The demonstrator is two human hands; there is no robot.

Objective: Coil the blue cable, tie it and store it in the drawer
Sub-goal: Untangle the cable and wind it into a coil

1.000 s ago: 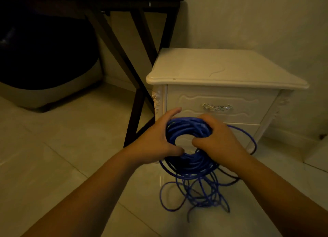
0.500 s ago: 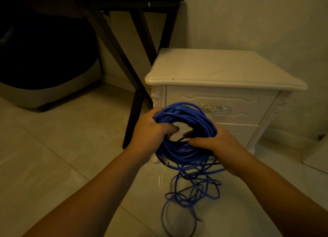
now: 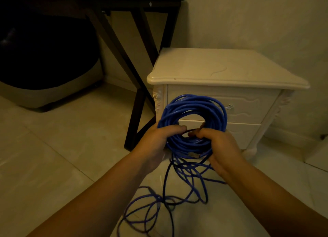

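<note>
The blue cable [image 3: 193, 108] is wound into a thick round coil held upright in front of the white nightstand. My left hand [image 3: 159, 142] grips the coil's lower left side, fingers curled through the ring. My right hand [image 3: 221, 148] grips its lower right side, fingertips pinching a thin dark strand across the hole. Loose loops of the cable hang from the coil and trail on the floor. Behind the coil is the shut top drawer [image 3: 248, 108] with its metal handle [image 3: 229, 107].
The white nightstand [image 3: 221, 71] stands against the wall, a second drawer [image 3: 245, 133] below the first. A dark table with crossed legs [image 3: 136, 73] stands to its left, and a dark rounded seat [image 3: 44, 68] sits at far left. The floor is pale tile.
The coil has been raised and turned upright so its hole faces me. Both hands have shifted to its lower edge. More loose cable now lies on the floor below.
</note>
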